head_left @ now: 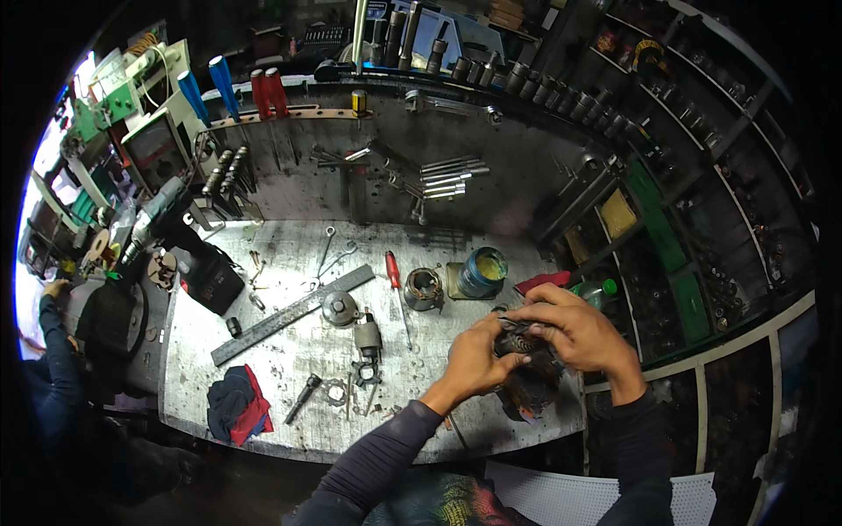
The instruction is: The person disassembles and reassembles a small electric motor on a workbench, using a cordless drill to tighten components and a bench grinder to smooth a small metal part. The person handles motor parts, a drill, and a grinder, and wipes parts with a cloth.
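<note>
My left hand (478,358) and my right hand (574,329) are both closed around a dark, greasy metal part (516,344) with a ridged face, over the right end of the workbench. My fingers cover much of it, so its kind does not show. Below them lies a dark, crumpled cloth-like bundle (531,394). Just beyond the hands stand a blue tub of yellowish grease (482,270) and a round metal housing (424,289). Left of these lies a red-handled screwdriver (393,270), its shaft pointing toward me.
A long steel bar (289,316), wrenches (326,250), a domed metal part (339,308), a cylindrical part (367,337) and a dark-red rag (237,405) lie on the workbench (298,368). A cordless power tool (206,276) sits left. Shelves (702,245) flank the right. Another person's arm (54,324) shows far left.
</note>
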The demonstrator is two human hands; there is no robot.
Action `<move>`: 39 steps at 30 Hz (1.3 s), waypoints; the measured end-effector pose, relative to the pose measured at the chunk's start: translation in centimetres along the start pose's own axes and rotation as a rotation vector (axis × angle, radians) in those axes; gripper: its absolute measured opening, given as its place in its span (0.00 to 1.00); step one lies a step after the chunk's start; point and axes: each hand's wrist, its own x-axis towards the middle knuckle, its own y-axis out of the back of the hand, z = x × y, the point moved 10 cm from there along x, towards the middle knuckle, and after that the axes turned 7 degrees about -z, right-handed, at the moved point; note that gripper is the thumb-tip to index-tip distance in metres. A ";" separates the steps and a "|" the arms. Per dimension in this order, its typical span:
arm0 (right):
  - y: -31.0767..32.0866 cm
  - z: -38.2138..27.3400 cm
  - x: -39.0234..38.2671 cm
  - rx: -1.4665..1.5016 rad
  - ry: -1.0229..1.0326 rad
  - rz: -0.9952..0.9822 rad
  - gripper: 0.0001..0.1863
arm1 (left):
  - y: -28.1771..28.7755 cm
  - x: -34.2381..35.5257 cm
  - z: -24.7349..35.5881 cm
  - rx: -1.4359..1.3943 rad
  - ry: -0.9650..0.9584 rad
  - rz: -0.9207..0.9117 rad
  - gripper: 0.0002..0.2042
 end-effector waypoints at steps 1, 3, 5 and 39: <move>0.5 0.5 0.0 0.075 0.000 -0.017 0.15 | -0.4 -0.1 -0.1 -0.005 0.020 -0.016 0.29; 1.2 1.4 0.5 0.000 -0.082 -0.088 0.14 | 0.1 -0.5 1.5 0.069 -0.108 0.096 0.31; 2.5 2.0 0.1 -0.130 -0.237 0.024 0.13 | 0.3 -0.8 0.3 -0.031 -0.009 0.137 0.32; -8.1 -0.9 -10.0 -0.076 -0.194 0.944 0.25 | -0.1 -1.1 -0.3 0.078 0.008 -0.165 0.56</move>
